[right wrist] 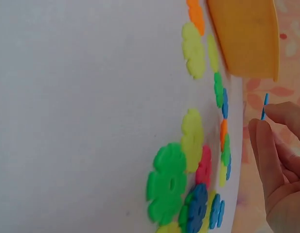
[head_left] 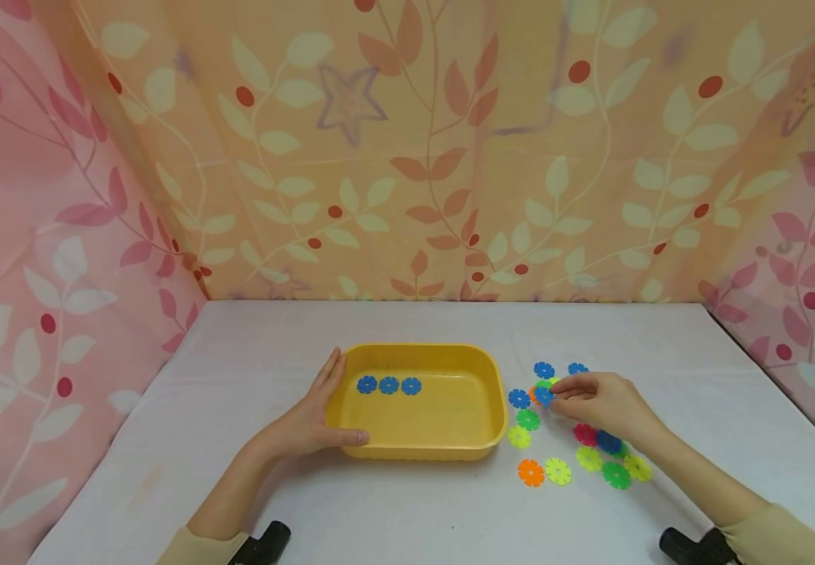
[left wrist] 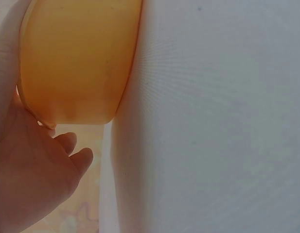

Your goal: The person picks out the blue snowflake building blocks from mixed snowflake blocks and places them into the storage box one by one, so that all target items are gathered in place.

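Note:
Three blue flower discs (head_left: 389, 385) lie in a row inside the yellow tray (head_left: 450, 453). At the tray's left end is the left hand (head_left: 303, 420), its thumb on the front rim and its fingers along the left side; the left wrist view shows that hand (left wrist: 33, 170) against the tray wall (left wrist: 77, 63). Right of the tray, the right hand (head_left: 608, 404) pinches a blue disc (head_left: 543, 395) above other discs. In the right wrist view the pinched disc (right wrist: 265, 107) stands edge-on between thumb and fingertips of the right hand (right wrist: 281, 160), raised off the table.
Loose discs lie right of the tray: an orange one (head_left: 531, 472) and a yellow one (head_left: 558, 471) near the front, a green one (head_left: 616, 475) in a cluster under the right forearm, blue ones (head_left: 544, 369) behind. A patterned curtain (head_left: 422, 196) hangs behind the white table (head_left: 379, 510).

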`<move>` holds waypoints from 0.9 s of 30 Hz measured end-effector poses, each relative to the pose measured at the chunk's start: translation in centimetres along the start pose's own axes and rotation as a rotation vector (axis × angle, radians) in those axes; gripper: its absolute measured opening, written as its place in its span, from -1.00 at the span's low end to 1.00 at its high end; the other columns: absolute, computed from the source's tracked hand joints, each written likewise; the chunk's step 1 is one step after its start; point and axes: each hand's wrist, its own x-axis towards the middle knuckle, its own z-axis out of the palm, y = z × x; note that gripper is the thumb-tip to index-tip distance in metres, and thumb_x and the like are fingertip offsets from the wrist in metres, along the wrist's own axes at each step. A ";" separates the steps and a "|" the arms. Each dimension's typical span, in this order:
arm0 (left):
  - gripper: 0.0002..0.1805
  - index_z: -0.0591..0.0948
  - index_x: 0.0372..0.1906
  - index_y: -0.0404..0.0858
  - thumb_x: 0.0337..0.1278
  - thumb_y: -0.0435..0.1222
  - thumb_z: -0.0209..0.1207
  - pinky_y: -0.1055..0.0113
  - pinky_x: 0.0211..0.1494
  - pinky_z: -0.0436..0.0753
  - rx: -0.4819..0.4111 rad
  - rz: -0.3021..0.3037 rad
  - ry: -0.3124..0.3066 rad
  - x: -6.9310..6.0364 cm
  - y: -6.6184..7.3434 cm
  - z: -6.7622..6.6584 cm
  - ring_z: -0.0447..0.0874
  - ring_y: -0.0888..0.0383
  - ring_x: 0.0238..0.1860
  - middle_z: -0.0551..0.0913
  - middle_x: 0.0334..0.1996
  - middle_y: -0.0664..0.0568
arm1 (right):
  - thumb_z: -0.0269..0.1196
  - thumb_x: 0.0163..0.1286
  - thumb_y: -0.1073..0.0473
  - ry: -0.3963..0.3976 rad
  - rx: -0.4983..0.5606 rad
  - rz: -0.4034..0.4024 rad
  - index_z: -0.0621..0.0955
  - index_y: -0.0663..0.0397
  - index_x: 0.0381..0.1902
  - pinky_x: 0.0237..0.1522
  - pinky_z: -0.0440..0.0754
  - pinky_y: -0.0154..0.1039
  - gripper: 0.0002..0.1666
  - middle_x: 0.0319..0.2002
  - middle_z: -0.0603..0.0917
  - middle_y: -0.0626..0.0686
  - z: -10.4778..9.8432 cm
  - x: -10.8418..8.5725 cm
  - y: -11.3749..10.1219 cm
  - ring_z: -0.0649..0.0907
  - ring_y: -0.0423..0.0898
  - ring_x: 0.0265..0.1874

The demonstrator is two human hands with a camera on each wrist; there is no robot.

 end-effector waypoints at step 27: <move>0.38 -0.26 0.57 -0.14 -0.18 0.11 0.46 -0.21 0.43 -0.07 -0.010 0.000 0.003 0.0 0.0 0.0 -0.42 -0.06 0.53 -0.46 0.54 0.18 | 0.45 0.17 -0.02 -0.164 0.356 -0.090 0.68 0.14 -0.04 -0.08 0.67 -0.12 -0.52 -0.22 0.75 0.04 4.1 2.0 -8.2 0.72 0.09 -0.16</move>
